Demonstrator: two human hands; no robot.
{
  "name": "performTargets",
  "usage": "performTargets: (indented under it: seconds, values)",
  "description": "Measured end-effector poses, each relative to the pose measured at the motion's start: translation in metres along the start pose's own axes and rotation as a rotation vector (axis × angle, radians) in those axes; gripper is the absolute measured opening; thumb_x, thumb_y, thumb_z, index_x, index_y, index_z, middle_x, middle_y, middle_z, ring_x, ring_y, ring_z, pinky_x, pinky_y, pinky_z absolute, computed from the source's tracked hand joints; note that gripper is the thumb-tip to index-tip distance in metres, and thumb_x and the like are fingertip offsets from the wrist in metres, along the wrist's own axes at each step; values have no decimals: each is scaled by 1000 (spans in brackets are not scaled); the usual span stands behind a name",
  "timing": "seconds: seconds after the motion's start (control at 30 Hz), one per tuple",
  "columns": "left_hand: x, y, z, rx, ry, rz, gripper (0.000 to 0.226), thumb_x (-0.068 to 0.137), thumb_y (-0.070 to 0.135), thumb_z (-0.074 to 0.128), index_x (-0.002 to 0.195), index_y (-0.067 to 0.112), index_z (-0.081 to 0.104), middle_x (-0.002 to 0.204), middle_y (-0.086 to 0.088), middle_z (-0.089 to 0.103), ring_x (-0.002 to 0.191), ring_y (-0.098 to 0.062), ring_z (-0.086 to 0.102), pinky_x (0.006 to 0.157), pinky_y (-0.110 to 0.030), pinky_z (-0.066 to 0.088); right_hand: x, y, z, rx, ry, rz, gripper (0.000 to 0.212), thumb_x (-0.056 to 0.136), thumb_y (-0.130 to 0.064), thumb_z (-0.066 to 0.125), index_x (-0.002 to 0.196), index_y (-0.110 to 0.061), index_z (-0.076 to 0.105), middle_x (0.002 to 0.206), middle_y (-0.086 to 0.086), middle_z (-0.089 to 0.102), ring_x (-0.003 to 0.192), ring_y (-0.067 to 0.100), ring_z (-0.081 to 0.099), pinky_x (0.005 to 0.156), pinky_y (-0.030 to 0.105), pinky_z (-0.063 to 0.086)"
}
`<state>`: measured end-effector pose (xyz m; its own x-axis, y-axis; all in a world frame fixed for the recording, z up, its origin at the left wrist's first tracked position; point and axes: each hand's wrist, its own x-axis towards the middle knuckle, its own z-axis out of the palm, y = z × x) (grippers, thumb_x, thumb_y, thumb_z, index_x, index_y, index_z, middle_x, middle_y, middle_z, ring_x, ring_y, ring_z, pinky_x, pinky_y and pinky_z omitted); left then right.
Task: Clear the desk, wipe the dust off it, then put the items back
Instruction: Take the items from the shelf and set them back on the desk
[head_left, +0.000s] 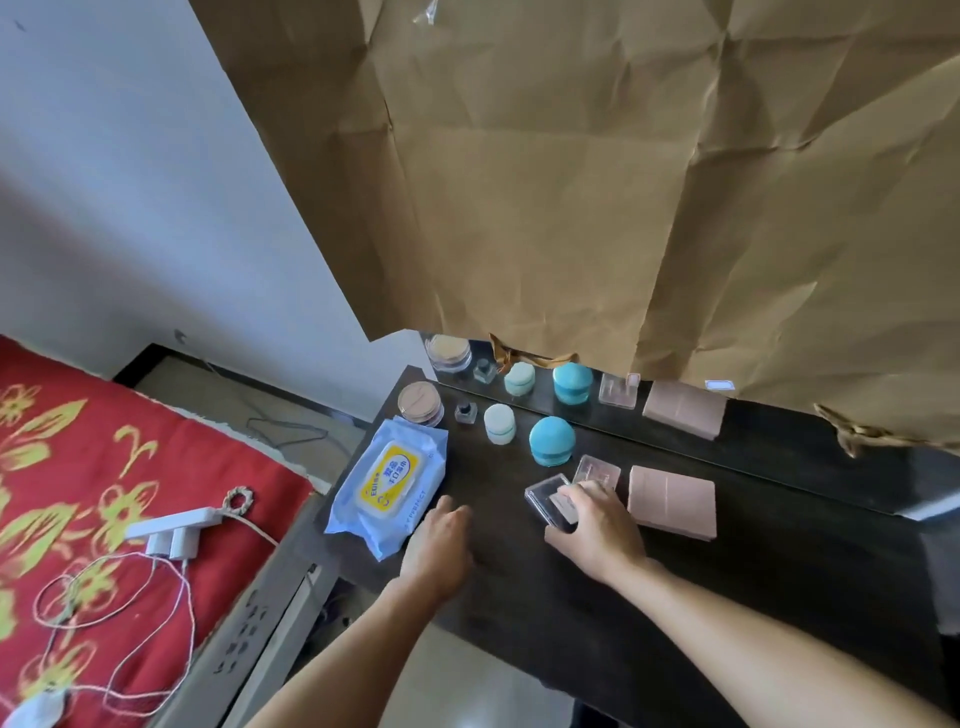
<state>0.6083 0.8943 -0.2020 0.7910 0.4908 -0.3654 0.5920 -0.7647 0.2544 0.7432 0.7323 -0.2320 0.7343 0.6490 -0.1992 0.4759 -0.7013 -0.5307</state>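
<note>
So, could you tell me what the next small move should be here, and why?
Probably lift the clear case off the desk and set it aside. The right hand grips it, and the wipes pack, teal jar and pink palette all sit on the desk, so clearing seems barely begun.

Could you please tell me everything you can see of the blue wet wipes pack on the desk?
The wet wipes pack is a soft, light blue plastic packet with crimped ends and a yellow, white-rimmed flap label on top, closed. It lies flat and askew at the left end of the dark desk. The left hand rests by its near corner; contact is unclear.
</note>
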Motion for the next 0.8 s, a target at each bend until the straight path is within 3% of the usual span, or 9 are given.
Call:
performTargets:
  seconds: [0.17, 0.3, 0.4, 0.53, 0.63, 0.8]
  values:
    - [49, -19, -2, -25, -14, 92, 3, 86, 13, 47, 86, 16, 46, 98, -3, 54, 94, -22, 51, 71, -34, 41, 24, -16, 20, 34, -1, 105, 49, 76, -45, 67, 117, -22, 54, 118, -3, 51, 111, 18, 51, 81, 32, 48]
    - [85, -32, -5, 82, -57, 234, 16, 95, 16, 42, 102, 10, 54, 112, -7, 49, 103, -26, 51, 82, -36, 40, 30, -32, 39, 46, 77, 250, 52, 75, -46, 69, 118, -21, 53, 118, -1, 50, 109, 19, 52, 83, 33, 50]
    - [109, -40, -4, 153, -90, 335, 18, 95, 15, 41, 108, 11, 53, 118, -8, 45, 105, -28, 51, 80, -37, 39, 35, -48, 51, 10, 122, 339, 58, 74, -47, 70, 122, -23, 49, 121, 0, 46, 113, 18, 48, 84, 29, 49]
    - [140, -46, 9, 207, -157, 498, 20, 89, 11, 44, 109, 13, 50, 117, -8, 43, 111, -28, 46, 85, -41, 45, 45, -64, 69, -50, 135, 452, 62, 73, -49, 69, 123, -26, 42, 130, 0, 37, 116, 19, 42, 83, 27, 50]
    - [150, -45, 17, 240, -157, 584, 19, 87, 10, 46, 106, 12, 52, 115, -7, 45, 109, -27, 44, 80, -40, 44, 50, -69, 82, -80, 150, 512, 58, 72, -51, 70, 118, -26, 45, 133, 0, 35, 116, 20, 41, 81, 29, 51]
    - [155, -51, 21, 219, -137, 671, 24, 82, 8, 51, 106, 11, 52, 116, -7, 45, 109, -27, 44, 81, -38, 41, 51, -68, 98, -80, 189, 487, 57, 78, -50, 66, 125, -24, 47, 134, 4, 39, 116, 25, 42, 77, 35, 52]
